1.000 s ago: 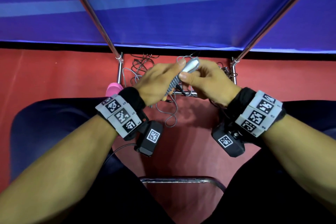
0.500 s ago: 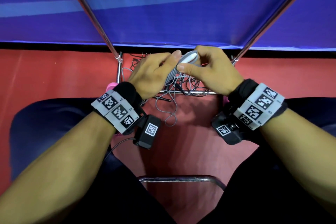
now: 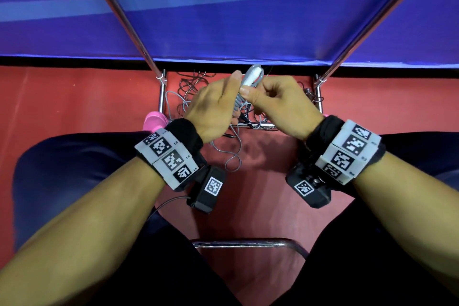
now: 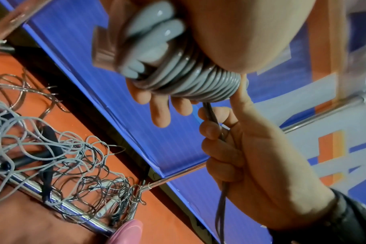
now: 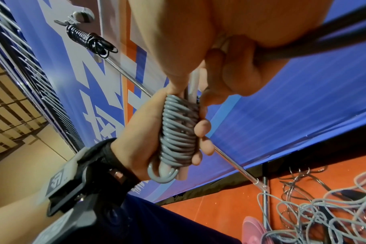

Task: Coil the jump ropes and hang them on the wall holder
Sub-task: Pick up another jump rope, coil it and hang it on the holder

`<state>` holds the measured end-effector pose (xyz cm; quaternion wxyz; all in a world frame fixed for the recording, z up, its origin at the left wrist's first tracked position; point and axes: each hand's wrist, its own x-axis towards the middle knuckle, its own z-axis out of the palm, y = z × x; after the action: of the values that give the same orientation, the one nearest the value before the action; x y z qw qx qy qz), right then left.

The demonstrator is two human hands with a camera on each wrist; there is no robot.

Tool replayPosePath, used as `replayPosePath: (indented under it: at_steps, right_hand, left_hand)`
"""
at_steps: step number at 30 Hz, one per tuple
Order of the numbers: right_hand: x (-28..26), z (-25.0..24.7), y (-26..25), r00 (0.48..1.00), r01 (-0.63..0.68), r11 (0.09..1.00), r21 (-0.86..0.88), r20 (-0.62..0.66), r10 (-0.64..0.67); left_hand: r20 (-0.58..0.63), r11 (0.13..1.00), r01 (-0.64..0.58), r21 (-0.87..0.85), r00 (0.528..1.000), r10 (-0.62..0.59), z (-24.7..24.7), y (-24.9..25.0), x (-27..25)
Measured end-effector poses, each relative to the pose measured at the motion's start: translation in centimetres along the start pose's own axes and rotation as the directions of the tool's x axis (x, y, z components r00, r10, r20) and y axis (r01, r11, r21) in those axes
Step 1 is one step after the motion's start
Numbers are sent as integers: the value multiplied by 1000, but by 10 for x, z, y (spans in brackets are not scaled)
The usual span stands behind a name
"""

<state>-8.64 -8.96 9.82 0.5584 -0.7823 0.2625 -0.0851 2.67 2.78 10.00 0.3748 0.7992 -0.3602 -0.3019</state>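
While one black coil [image 5: 88, 39] already hangs on the holder [image 5: 78, 17] on the wall, the grey rope [image 5: 179, 132] is only partly wound. Many tight turns sit round its paired handles [image 4: 155, 28], and the left hand [image 3: 213, 107] clamps that bundle above the floor [image 3: 74, 97]. The right hand [image 3: 280, 104] is closed round the free strand just below the bundle, apparently to lay another turn. Loose grey cord trails down into a tangle [image 4: 73, 156] of grey and dark ropes on the floor. What is left, I judge, is to finish this winding, hang it, then coil the rest.
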Motion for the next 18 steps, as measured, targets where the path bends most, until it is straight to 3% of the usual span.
replayPosePath:
  at_steps: [4,7,11,18]
  right_hand:
    - [1,-6,-1,998,7,998,-59,60,-4]
    - [2,-6,1,993,70,964,-256,115,-41]
    - [2,-3,9,973,229,787,-573,170,-159]
    - [-9,4,-5,945,327,436,-839,284,-161]
  left_hand:
    - [-36,997,-23,77,999,26,-3,-5,5]
    - [-115,971,27,238,993,1,-5,-9,7]
    - [-134,935,51,352,991,-4,-9,-12,8]
    - [-66,831,32,555,998,5,-7,-11,2]
